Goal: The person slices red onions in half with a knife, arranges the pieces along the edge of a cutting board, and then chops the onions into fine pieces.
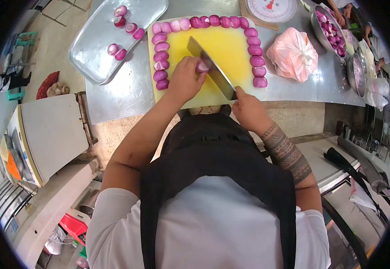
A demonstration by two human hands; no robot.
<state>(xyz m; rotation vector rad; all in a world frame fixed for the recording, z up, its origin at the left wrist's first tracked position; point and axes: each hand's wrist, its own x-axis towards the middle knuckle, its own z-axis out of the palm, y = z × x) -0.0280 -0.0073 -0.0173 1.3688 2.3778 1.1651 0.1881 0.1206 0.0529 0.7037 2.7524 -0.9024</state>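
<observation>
Our left hand (187, 80) pinches an onion piece (202, 66) over the board (231, 49), beside the knife (215, 71) clenched in our right hand (251, 110). Purple onions (161, 55) hem the board's left, far and right edges; the bench (110, 103) bears a tray (96, 40) leftward, a bag (293, 54) rightward.

The light is bright and even over the steel surface (132, 101), with whitish sheen on its bare parts and a soft glare on the metal tray (98, 42). Shadows are faint. The middle is fairly sharp (the white shirt (222, 224) looks pale and a touch washed out), while the outer parts look softer. Wide-angle distortion bends straight edges near the rim, where a black circular border closes in, fringed with blue-purple.
</observation>
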